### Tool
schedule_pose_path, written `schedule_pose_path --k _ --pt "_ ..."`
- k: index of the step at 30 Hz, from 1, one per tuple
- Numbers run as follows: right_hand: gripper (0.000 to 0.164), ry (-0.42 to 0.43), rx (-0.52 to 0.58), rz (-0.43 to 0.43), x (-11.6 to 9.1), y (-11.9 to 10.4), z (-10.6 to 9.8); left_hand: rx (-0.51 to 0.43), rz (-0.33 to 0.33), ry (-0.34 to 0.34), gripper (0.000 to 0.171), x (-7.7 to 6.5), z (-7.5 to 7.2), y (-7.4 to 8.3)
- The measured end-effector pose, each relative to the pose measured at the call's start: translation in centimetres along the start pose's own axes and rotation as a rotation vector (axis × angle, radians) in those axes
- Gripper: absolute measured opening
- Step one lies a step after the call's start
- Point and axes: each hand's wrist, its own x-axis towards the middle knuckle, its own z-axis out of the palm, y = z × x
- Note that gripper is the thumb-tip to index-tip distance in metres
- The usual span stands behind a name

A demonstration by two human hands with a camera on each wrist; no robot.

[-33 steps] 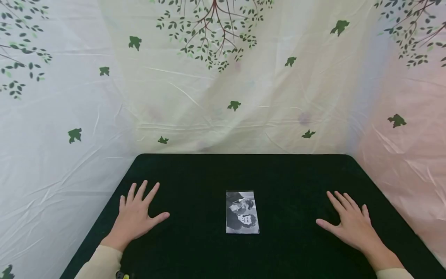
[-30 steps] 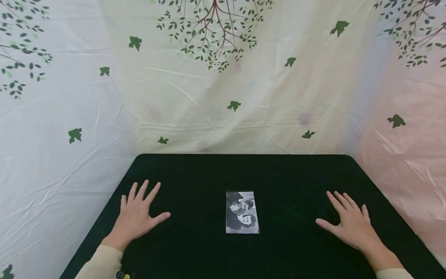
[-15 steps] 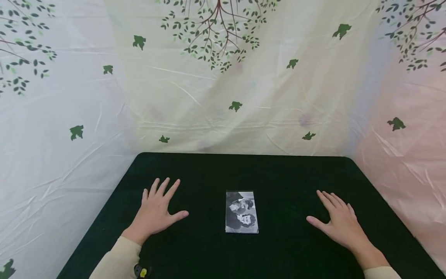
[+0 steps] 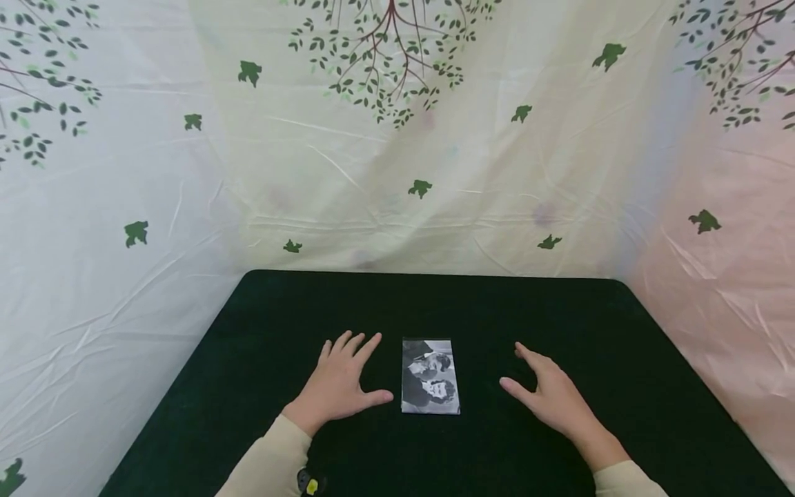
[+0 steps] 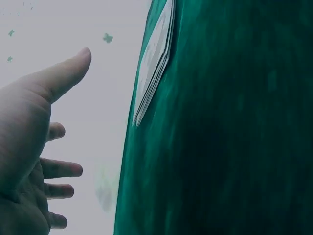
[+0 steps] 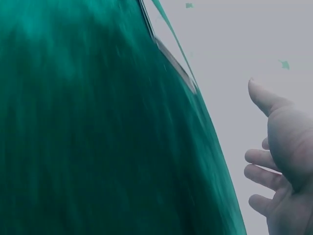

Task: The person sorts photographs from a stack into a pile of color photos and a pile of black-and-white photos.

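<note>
A stack of thin sheets (image 4: pixel 430 377) lies mid-table, with a black-and-white photo of two people on top. Its layered edges show in the left wrist view, where the stack (image 5: pixel 155 63) runs along the upper table. Just left of it is my left hand (image 4: pixel 338 383), fingers spread and thumb tip close to the stack's edge without touching. My right hand (image 4: pixel 553 395) hovers farther off on the right, thumb and index finger apart; its other fingers are mostly hidden in the head view. The right wrist view shows those fingers (image 6: pixel 264 176) loosely extended, holding nothing.
A dark green cloth-covered table (image 4: pixel 435 304) with rounded far corners bears the stack. Behind and beside it hang pale curtains (image 4: pixel 348 172) printed with branches and green leaf shapes. A dark band with a yellow piece (image 4: pixel 312 485) sits at the left sleeve.
Both hands have moved inward from the table's sides toward the stack, the left one coming closer. My right hand has turned so its fingers overlap. The stack stays in place.
</note>
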Motion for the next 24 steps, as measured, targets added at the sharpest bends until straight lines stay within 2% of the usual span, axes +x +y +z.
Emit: schedule_pose_path --k 6,14,24 --pt "0.080 -0.004 0.024 0.009 1.5 -3.1 2.3 -0.046 0.049 -0.078 0.107 1.3 1.5 2.1" --pt "0.076 -0.031 0.099 0.024 3.4 -6.6 5.0 -0.094 0.075 -0.214 0.110 2.3 3.0 3.5" --pt "0.077 -0.052 0.065 0.030 4.1 -7.3 6.8 -0.118 0.080 -0.224 0.105 2.5 4.2 3.7"
